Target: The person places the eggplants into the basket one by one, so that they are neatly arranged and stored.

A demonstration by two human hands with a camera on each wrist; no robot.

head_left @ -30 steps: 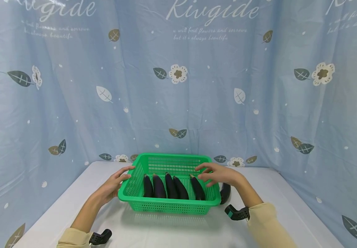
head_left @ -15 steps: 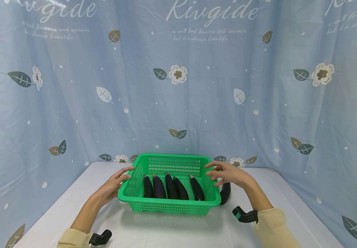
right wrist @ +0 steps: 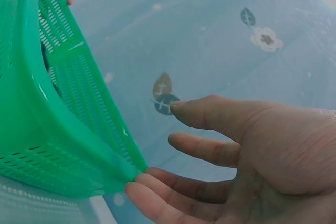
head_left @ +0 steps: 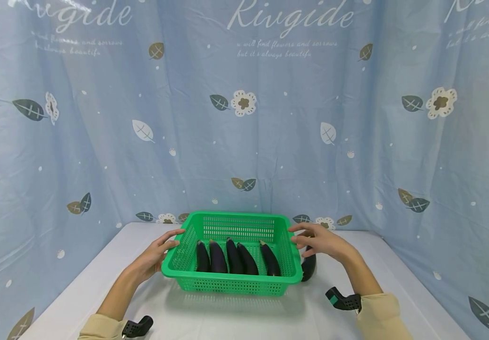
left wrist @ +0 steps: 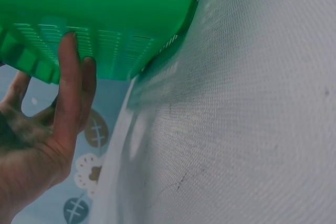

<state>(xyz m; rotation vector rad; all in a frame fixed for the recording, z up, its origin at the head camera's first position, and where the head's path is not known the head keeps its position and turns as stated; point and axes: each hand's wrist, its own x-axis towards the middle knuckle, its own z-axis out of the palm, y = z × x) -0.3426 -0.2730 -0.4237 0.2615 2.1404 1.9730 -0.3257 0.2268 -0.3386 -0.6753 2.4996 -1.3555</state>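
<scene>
A green plastic basket with slotted walls stands on the white table. Several dark purple eggplants lie side by side in it, one set apart at the right. My left hand holds the basket's left rim; in the left wrist view two fingers reach up against the outer wall beneath it. My right hand is at the right rim with fingers spread and nothing gripped. In the right wrist view its lower fingertips are at the rim's corner. Partly under this hand, another eggplant lies outside the basket.
The white tabletop extends in front of the basket and to both sides. A blue patterned curtain hangs close behind the basket and along both sides. A black device is worn on the right wrist, with another on the left.
My right hand has moved right, from above the rightmost eggplant inside the basket to the right rim. My left hand, the basket and the eggplants have stayed in place.
</scene>
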